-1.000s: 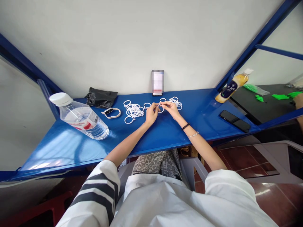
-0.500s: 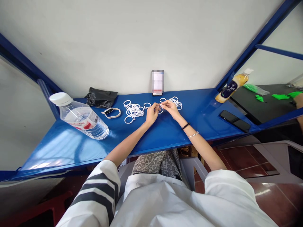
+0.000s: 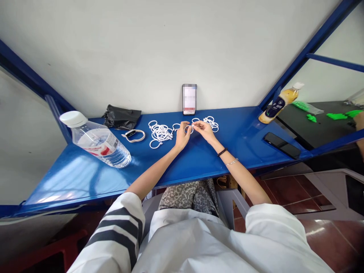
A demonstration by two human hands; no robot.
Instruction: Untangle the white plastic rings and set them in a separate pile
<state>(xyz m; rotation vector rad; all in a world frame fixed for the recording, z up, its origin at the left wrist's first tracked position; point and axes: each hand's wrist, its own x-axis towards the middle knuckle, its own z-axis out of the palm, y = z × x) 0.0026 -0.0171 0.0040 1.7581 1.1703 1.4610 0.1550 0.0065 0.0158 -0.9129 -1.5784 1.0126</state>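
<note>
Both of my hands meet over the blue table at one white plastic ring (image 3: 192,132), which looks like an open-ended curtain ring. My left hand (image 3: 182,136) grips its left side between thumb and fingers. The fingertips of my right hand (image 3: 206,131) pinch its upper right part, partly covering it. To the left lies a tangled pile of similar white rings (image 3: 161,132). A single loose ring (image 3: 175,126) rests between that pile and my left hand. Just beyond my right hand are several more rings (image 3: 214,125), with another ring (image 3: 195,120) behind my fingertips.
A phone (image 3: 189,99) leans upright against the wall. On the left stand a large water bottle (image 3: 105,148), a fitness band (image 3: 135,135) and a black plastic bag (image 3: 121,117). At right are a drink bottle (image 3: 280,104) and a dark phone (image 3: 281,145). Blue table (image 3: 182,170) edge runs before me.
The held ring has turned and shifted slightly left between my fingers. My left fingers have spread a little around it; both arms stay nearly still.
</note>
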